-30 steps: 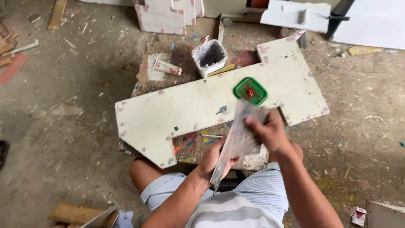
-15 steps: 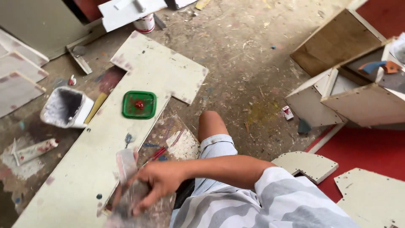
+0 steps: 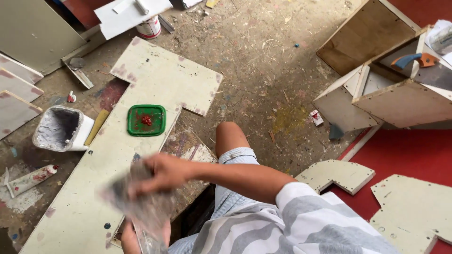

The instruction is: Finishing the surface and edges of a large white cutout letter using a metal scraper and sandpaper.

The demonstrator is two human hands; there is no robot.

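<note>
My right hand point(image 3: 162, 171) reaches across my body and is closed on the top of a crumpled grey sheet point(image 3: 141, 207), which is blurred by motion. Only part of my left hand point(image 3: 128, 242) shows at the bottom edge, gripping the sheet's lower end. Both hands hover over the near end of a long off-white cut board point(image 3: 160, 70) lying on the floor. A green square lid point(image 3: 146, 120) with a red dab in it sits on the board, beyond my right hand. My bare knee is beside the board.
A white tub point(image 3: 61, 128) with grey residue and a smeared tube point(image 3: 30, 178) lie left of the board. A paint can point(image 3: 149, 27) stands at the back. Wooden boxes point(image 3: 400, 101) with a saw point(image 3: 414, 59) stand right. Cut board pieces point(image 3: 336, 174) lie on red flooring.
The view has swung to the right. My hands and the grey sheet have come down the board toward me, away from the green lid, and the sheet is now crumpled and blurred.
</note>
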